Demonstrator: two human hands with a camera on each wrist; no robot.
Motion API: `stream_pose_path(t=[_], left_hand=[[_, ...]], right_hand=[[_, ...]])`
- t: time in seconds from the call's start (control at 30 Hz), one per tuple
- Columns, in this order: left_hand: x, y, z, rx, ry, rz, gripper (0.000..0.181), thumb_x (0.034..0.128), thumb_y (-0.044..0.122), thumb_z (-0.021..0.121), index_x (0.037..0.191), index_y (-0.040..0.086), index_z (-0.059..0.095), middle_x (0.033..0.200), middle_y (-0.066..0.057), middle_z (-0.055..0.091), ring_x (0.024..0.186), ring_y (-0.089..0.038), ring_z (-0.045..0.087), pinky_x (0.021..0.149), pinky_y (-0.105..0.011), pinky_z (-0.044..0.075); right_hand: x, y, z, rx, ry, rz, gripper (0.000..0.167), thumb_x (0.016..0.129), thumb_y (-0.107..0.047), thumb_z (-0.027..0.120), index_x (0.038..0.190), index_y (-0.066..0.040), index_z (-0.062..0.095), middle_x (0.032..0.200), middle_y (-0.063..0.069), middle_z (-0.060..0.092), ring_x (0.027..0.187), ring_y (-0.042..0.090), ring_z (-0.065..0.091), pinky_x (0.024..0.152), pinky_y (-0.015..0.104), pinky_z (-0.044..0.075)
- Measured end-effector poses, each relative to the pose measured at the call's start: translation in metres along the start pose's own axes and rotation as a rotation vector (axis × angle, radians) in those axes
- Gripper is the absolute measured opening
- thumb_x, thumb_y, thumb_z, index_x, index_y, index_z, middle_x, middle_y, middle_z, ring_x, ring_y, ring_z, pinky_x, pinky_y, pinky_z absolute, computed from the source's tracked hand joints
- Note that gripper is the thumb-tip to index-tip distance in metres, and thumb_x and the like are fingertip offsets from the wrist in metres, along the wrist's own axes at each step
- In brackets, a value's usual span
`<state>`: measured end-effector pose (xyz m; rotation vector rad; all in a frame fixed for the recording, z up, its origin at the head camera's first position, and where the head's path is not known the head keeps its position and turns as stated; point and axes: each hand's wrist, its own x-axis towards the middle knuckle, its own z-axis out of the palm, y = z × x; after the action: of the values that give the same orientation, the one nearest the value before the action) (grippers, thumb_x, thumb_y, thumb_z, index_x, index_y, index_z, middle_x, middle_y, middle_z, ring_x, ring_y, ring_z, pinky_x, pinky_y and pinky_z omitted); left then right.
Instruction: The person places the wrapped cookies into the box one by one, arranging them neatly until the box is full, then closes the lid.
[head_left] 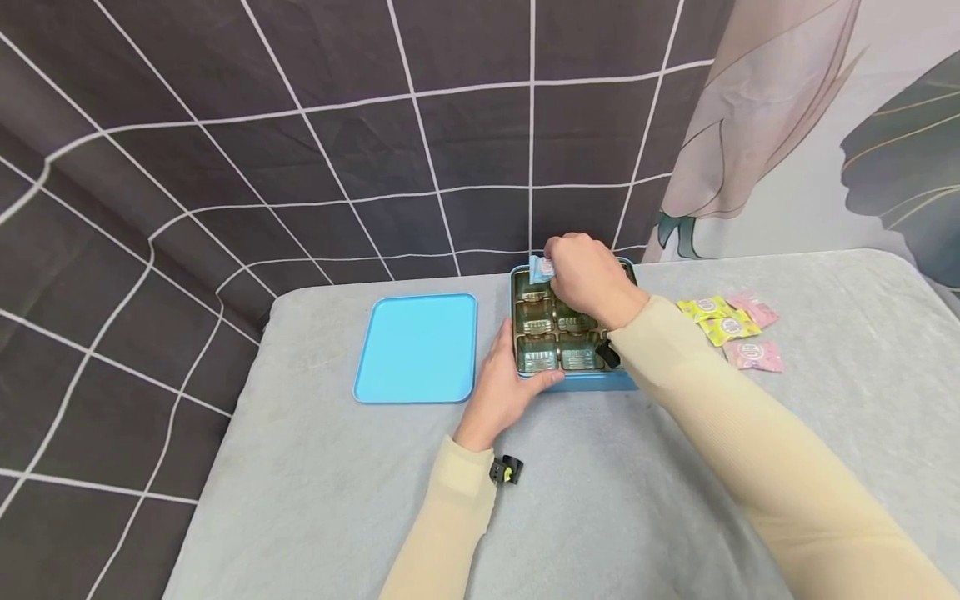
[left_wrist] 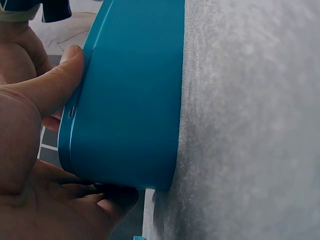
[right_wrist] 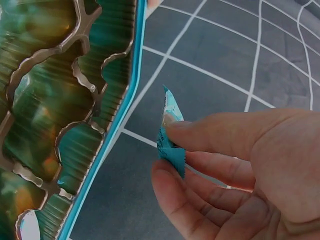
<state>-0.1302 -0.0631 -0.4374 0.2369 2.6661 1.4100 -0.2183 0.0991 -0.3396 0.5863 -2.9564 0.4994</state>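
Note:
A blue box [head_left: 581, 382] with a gold-brown divided tray [head_left: 557, 333] inside stands at the back of the table. My left hand [head_left: 502, 390] holds its front left corner, thumb on the front rim and fingers along the left side; the left wrist view shows the thumb against the blue wall [left_wrist: 130, 100]. Over the back of the box, my right hand [head_left: 588, 277] pinches a small blue wrapped candy [head_left: 541, 269]. In the right wrist view the candy [right_wrist: 171, 132] sits between thumb and fingertips, apart from the box's rim. The right forearm hides part of the tray.
To the left of the box lies a flat blue lid [head_left: 416, 350]. On the right are yellow wrapped candies [head_left: 729, 327] and pink wrapped candies [head_left: 754, 356]. A dark checked curtain [head_left: 480, 142] hangs behind the grey cloth-covered table [head_left: 315, 467].

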Motion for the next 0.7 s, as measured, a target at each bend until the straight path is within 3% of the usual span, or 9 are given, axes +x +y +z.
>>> stream_pose_path(t=[0.3, 0.7], left_hand=[[0.000, 0.000, -0.002, 0.003, 0.008, -0.009, 0.111, 0.0817, 0.042, 0.084, 0.160, 0.002, 0.016, 0.164, -0.016, 0.025, 0.148, -0.026, 0.028, 0.119, -0.041, 0.028], [-0.002, 0.000, -0.001, -0.015, -0.009, -0.008, 0.110, 0.0836, 0.041, 0.083, 0.160, 0.002, 0.014, 0.164, -0.015, 0.022, 0.149, -0.026, 0.025, 0.119, -0.042, 0.027]], right_hand=[[0.011, -0.002, 0.006, -0.001, -0.040, 0.033, 0.014, 0.086, 0.007, 0.058, 0.094, 0.006, 0.070, 0.087, 0.021, 0.068, 0.075, 0.036, 0.065, 0.067, 0.047, 0.053], [0.016, -0.004, 0.023, -0.039, -0.105, 0.061, 0.010, 0.090, 0.004, 0.060, 0.089, 0.004, 0.069, 0.081, 0.019, 0.068, 0.072, 0.033, 0.067, 0.067, 0.046, 0.056]])
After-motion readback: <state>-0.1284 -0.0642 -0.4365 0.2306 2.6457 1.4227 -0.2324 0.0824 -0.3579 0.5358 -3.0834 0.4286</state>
